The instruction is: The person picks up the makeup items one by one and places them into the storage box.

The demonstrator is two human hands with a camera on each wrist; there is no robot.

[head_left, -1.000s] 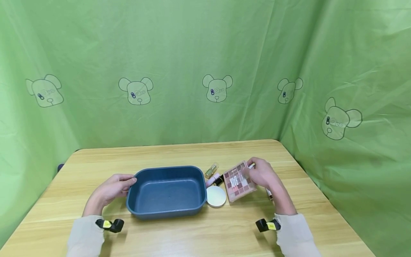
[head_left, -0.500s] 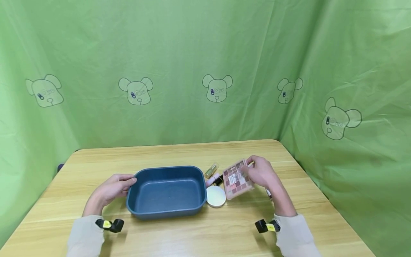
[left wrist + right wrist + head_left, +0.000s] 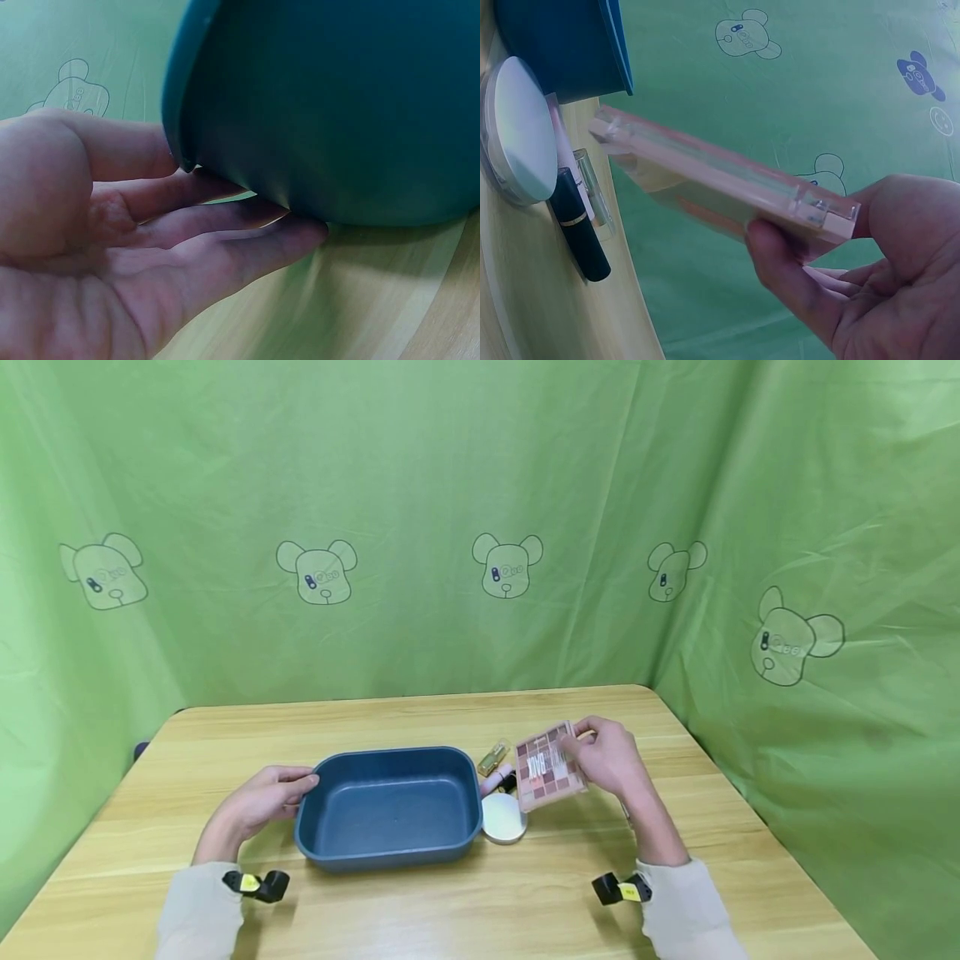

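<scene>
My right hand (image 3: pixel 609 759) holds an eyeshadow palette (image 3: pixel 543 774) by its right side, raised and tilted above the table. The right wrist view shows the palette (image 3: pixel 720 176) edge-on, pinched between thumb and fingers. At the left end of a dark blue plastic basin (image 3: pixel 393 814), my left hand (image 3: pixel 266 797) grips the rim. In the left wrist view the thumb is at the basin's lip, with the other fingers against the outer wall (image 3: pixel 360 150). Nothing lies inside the basin.
Right of the basin lie a round white compact (image 3: pixel 504 819), a pale pink tube (image 3: pixel 495 780), a black lipstick-like tube (image 3: pixel 579 225) and a gold clear-capped tube (image 3: pixel 493 757). A slim item is mostly hidden behind the right forearm. Green cloth (image 3: pixel 420 527) hangs behind the wooden table (image 3: pixel 420 918).
My right hand has lifted the palette higher and shifted it slightly left, toward the basin. The left hand and the basin have stayed in place.
</scene>
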